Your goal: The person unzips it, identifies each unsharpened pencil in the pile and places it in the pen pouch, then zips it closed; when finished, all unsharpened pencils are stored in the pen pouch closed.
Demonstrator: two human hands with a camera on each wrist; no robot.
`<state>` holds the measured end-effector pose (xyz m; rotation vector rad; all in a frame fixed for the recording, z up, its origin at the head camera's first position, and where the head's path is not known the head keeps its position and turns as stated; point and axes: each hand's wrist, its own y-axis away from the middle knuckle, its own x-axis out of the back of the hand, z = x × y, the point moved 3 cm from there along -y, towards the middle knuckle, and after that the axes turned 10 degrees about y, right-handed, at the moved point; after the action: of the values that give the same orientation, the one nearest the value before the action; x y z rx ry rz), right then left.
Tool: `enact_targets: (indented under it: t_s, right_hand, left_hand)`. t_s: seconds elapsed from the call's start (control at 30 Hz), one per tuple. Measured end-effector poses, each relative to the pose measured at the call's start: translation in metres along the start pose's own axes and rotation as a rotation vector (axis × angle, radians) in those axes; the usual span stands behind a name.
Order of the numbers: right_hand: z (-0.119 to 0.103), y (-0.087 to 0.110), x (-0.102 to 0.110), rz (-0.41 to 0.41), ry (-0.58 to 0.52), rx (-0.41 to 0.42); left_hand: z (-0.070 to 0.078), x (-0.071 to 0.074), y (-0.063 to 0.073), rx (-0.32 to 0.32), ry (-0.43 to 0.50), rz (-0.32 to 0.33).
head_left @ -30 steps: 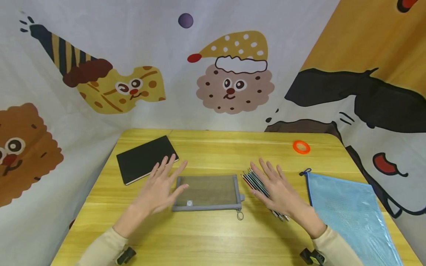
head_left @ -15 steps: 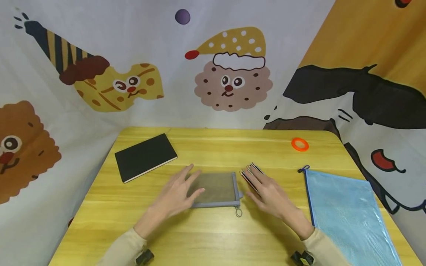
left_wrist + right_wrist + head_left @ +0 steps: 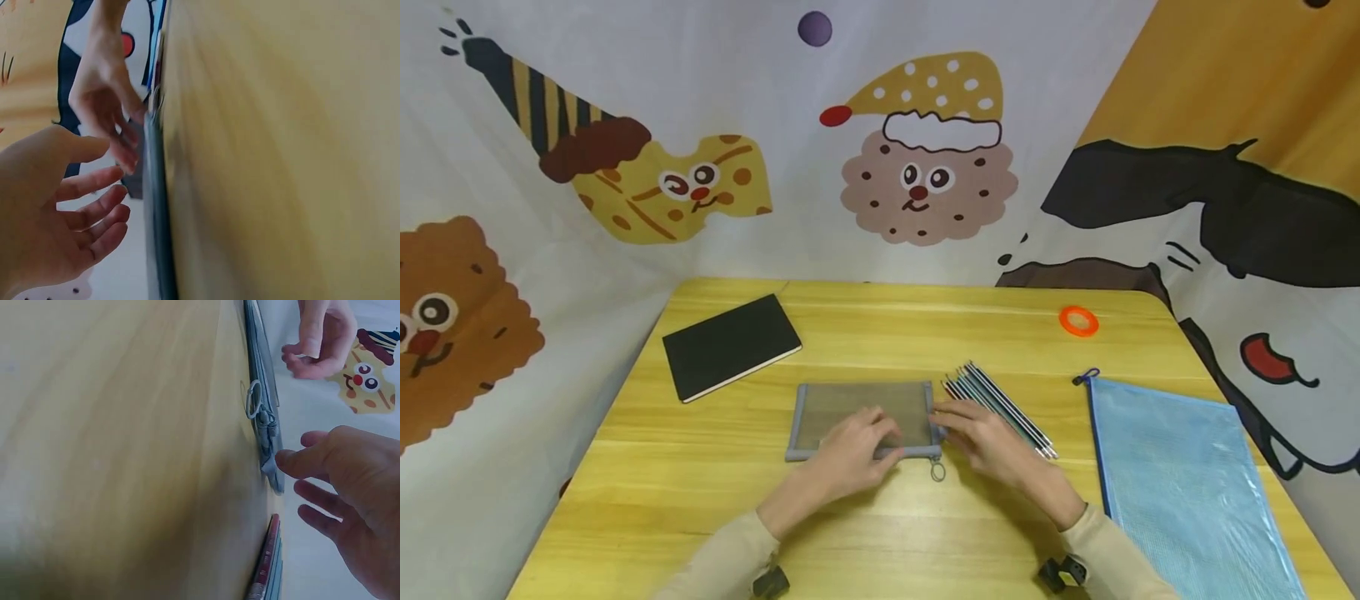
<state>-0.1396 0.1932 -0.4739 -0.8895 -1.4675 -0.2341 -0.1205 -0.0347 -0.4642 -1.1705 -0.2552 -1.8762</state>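
A flat grey mesh zip pouch (image 3: 835, 404) lies on the table before me, its zip pull ring (image 3: 937, 471) at the near right corner. Over the pouch's near edge hovers my left hand (image 3: 853, 450), fingers loosely bent; the left wrist view shows nothing between its fingers and thumb. My right hand (image 3: 988, 437) is at the pouch's right end. In the right wrist view its thumb tip is at the end of the pouch (image 3: 262, 419), fingers apart; whether it touches I cannot tell. Just right of the pouch lies a bunch of pencils (image 3: 1000, 404), partly behind the right hand.
A black notebook (image 3: 733, 346) lies at the back left of the wooden table (image 3: 880, 542). An orange ring (image 3: 1078, 322) is at the back right. A blue zip bag (image 3: 1195, 467) lies flat along the right side. A printed cloth (image 3: 730, 250) hangs behind.
Both hands have come down and inward from spread positions. The left moved right over the pouch; the right moved from above the pencils to the pouch's right end. The pencils look more spread out.
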Motion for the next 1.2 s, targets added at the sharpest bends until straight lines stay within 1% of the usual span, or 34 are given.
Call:
enact_targets:
  t_s: [0.13, 0.27, 0.43, 0.53, 0.67, 0.77, 0.87, 1.0, 1.07, 1.2]
  right_hand:
    - [0.0, 0.002, -0.006, -0.038, -0.082, -0.017]
    - [0.001, 0.004, -0.01, -0.058, -0.132, -0.036]
    - [0.001, 0.005, -0.015, -0.049, -0.176, -0.038]
    - [0.001, 0.006, -0.017, -0.058, -0.214, -0.043]
    - [0.0, 0.006, -0.018, -0.072, -0.239, -0.038]
    - [0.0, 0.006, -0.018, -0.067, -0.235, -0.031]
    - [0.001, 0.007, -0.018, -0.049, -0.232, -0.026]
    - [0.001, 0.01, -0.02, -0.023, -0.236, -0.007]
    - [0.002, 0.011, -0.02, -0.01, -0.243, -0.002]
    - [0.003, 0.012, -0.02, 0.011, -0.243, -0.005]
  left_hand:
    - [0.006, -0.015, -0.003, 0.024, 0.06, -0.047]
    - [0.01, -0.026, -0.006, 0.063, 0.134, -0.067]
    - [0.011, -0.039, -0.01, 0.116, 0.21, -0.061]
    - [0.011, -0.046, -0.009, 0.148, 0.229, -0.03]
    - [0.013, -0.053, -0.008, 0.165, 0.186, 0.029]
    - [0.015, -0.056, -0.008, 0.177, 0.131, 0.071]
    - [0.019, -0.059, -0.009, 0.192, 0.066, 0.099]
    - [0.023, -0.062, -0.009, 0.196, 0.01, 0.108]
    - [0.024, -0.062, -0.009, 0.193, -0.001, 0.111]
    - [0.025, -0.06, -0.011, 0.154, -0.043, 0.105]
